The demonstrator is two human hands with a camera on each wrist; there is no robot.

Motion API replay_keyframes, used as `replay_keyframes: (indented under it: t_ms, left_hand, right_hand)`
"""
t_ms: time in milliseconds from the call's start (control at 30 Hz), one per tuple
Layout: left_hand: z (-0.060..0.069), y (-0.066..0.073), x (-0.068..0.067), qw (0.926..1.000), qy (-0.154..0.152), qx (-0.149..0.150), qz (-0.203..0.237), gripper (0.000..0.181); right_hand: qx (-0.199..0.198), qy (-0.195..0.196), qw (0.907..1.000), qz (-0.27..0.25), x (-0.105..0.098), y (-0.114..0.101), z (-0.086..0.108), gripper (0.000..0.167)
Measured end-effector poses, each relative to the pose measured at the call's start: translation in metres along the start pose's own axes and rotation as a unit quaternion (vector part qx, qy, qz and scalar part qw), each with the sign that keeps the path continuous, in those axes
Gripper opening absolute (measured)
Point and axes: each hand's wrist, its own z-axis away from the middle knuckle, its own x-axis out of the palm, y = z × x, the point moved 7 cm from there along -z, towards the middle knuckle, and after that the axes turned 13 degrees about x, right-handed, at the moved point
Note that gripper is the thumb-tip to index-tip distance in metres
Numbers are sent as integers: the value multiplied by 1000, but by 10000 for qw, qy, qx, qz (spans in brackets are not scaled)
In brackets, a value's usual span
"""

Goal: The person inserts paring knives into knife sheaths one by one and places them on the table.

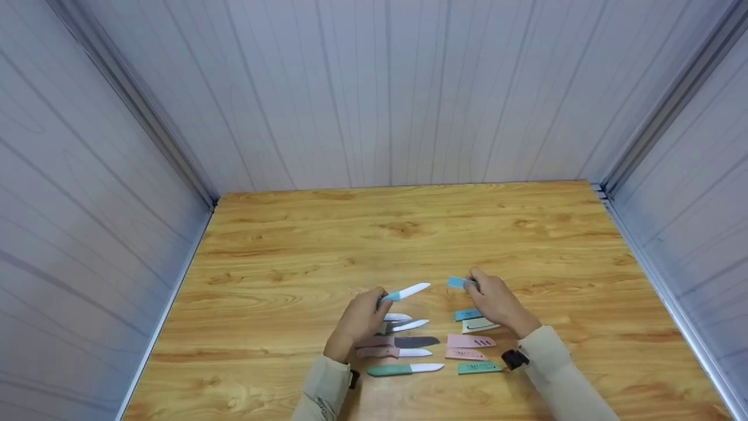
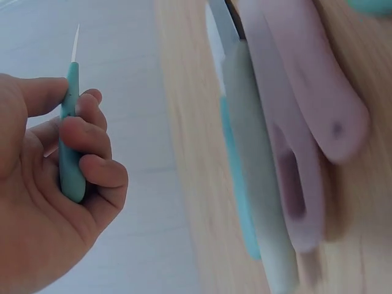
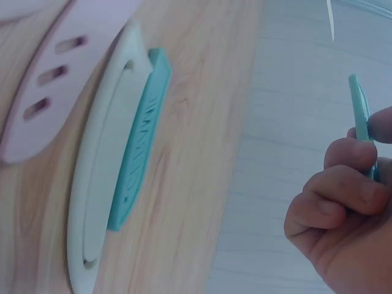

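Observation:
My left hand (image 1: 360,318) grips the blue handle of a knife (image 1: 414,290), its white blade pointing right and a little up. In the left wrist view the fingers curl round that handle (image 2: 72,165). Across from the blade tip, my right hand (image 1: 494,298) pinches a blue blade sheath (image 1: 457,282) between thumb and fingers. Knife and sheath are apart, both held above the table. Below the left hand lie a pink knife with a dark blade (image 1: 416,342), a pink knife with a white blade (image 1: 415,352) and a green-handled knife (image 1: 390,370).
Sheaths lie in a column at the right: a blue one (image 1: 466,315), a cream one (image 1: 480,325), two pink ones (image 1: 467,341) and a green one (image 1: 479,367). Other knives lie partly under the left hand. Panel walls (image 1: 385,93) enclose the wooden table (image 1: 403,245).

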Motion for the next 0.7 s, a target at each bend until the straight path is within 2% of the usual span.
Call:
replay_keyframes:
  t_ms: [100,367,700]
  left_hand:
    - [-3,6,3,10000,-64,23,29,20]
    - [-8,14,6,9999,-79,42,99,17]
    - [-8,20,8,9995,-73,264,161,17]
  right_hand:
    - [-148,80,9998,-119,0,-5,2,28]
    - [-460,288,9985,-107,0,-12,4,21]
    - [-512,190,9985,0,1,-10,4,26]
